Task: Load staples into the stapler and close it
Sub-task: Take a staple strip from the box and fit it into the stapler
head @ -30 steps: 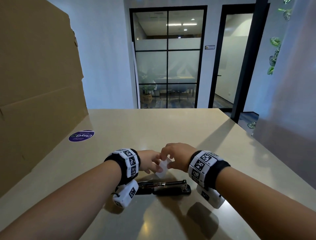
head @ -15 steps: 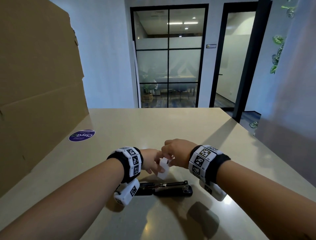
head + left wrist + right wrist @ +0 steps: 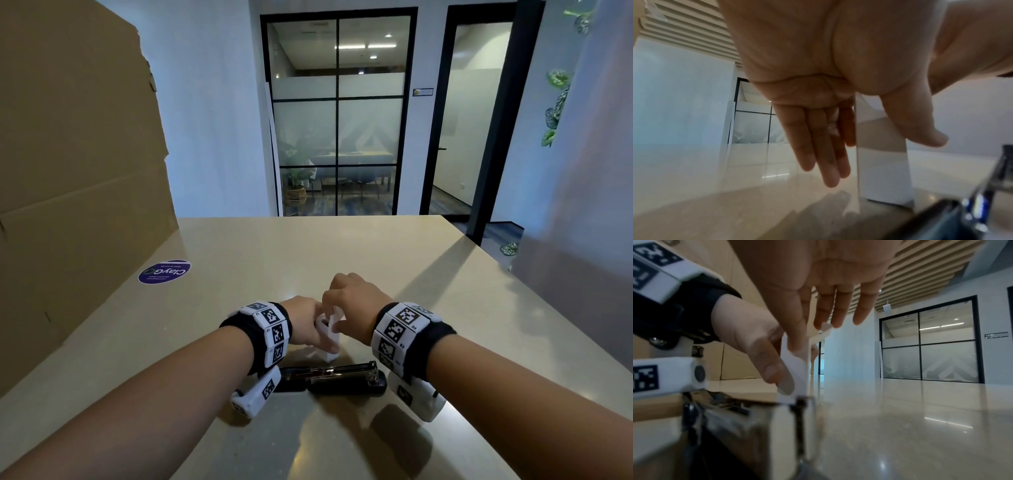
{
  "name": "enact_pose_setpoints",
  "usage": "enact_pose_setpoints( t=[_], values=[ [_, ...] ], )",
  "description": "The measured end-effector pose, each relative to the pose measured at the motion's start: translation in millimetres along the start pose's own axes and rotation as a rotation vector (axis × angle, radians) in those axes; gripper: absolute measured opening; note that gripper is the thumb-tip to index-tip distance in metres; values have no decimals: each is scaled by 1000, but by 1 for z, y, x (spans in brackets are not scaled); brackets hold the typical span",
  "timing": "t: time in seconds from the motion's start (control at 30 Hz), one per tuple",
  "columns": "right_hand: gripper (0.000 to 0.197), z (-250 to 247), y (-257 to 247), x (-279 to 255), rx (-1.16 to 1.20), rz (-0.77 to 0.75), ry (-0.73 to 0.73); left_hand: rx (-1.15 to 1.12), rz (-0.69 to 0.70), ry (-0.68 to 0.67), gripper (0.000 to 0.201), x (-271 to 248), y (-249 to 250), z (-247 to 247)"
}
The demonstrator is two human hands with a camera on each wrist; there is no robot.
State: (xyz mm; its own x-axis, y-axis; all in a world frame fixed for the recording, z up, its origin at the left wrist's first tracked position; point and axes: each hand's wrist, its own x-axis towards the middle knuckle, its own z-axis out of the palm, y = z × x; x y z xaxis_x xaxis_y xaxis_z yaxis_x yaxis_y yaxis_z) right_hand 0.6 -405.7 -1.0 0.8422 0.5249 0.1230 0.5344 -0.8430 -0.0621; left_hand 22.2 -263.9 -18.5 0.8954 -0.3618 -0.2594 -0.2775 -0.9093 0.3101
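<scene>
The stapler point(image 3: 330, 378) lies open on the table point(image 3: 308, 246), long axis running left to right, just nearer the person than both hands. Beyond it a small white staple box point(image 3: 329, 337) stands on end — the left hand point(image 3: 303, 323) clasps it between thumb and straight fingers, while the right hand point(image 3: 354, 296) pinches its top flap. The staples must come back toward the body; the right hand looks marginally better placed.

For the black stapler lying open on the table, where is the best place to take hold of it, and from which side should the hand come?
Probably grip the stapler by its two long black sides, near the middle, coming down from above. It lies flat and lengthwise across the table with its metal channel facing up, so a hold on the sides leaves the channel free. Both hands are busy at the small white box.
</scene>
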Motion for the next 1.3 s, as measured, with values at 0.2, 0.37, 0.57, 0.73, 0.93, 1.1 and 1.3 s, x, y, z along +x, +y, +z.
enact_pose_setpoints(
  t=[0.2,0.37,0.57,0.73,0.93,1.1,1.3],
  values=[
    [10,4,3,-1,74,-9,40,-134,89,51,57,-4,-9,-11],
    [16,3,4,-5,143,3,36,-426,140,120,61,-10,-13,-17],
    [23,2,3,-5,250,126,47,-432,188,192,40,-10,-18,-11],
    [20,5,5,-2,428,215,101,-361,227,201,33,-9,-20,-8],
    [13,4,9,1,436,214,66,-286,229,148,15,-15,-17,-11],
    [15,3,7,-1,427,209,36,-138,221,167,17,-19,-13,-16],
    [22,5,-2,-4,239,126,-91,-180,168,237,24,-24,-17,-14]
  ],
)
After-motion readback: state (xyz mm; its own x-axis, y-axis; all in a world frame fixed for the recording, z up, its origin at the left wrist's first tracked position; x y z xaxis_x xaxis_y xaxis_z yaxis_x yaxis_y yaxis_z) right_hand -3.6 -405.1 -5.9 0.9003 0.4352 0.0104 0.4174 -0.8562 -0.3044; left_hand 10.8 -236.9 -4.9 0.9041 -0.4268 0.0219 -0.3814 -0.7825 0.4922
